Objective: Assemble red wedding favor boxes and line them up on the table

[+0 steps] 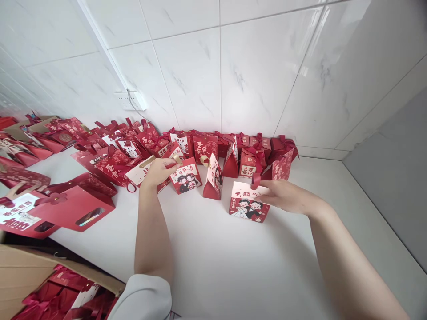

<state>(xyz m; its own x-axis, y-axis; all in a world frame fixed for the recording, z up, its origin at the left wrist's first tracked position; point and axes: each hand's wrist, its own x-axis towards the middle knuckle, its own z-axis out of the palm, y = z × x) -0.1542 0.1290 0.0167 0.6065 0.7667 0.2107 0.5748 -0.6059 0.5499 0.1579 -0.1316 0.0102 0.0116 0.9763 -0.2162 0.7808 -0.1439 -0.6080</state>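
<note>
My left hand [163,171] pinches the top of a small red-and-white gift box [186,183] printed with a cartoon wedding couple. My right hand [280,194] grips another such gift box [248,209] near its red ribbon loop; this one sits closer to me on the white table [213,266]. Between the two stands a third gift box [212,180], turned side-on, with a gold ribbon loop. Behind them is a row of red gift boxes, among them one with a bow and a double-happiness label [248,165].
Many more red gift boxes [113,164] crowd the table's left side. At far left, another person's hand [18,190] touches a gift bag [23,215]. An open cardboard carton [23,266] with red boxes inside stands at lower left. A tiled wall with a socket strip [130,101] backs the table.
</note>
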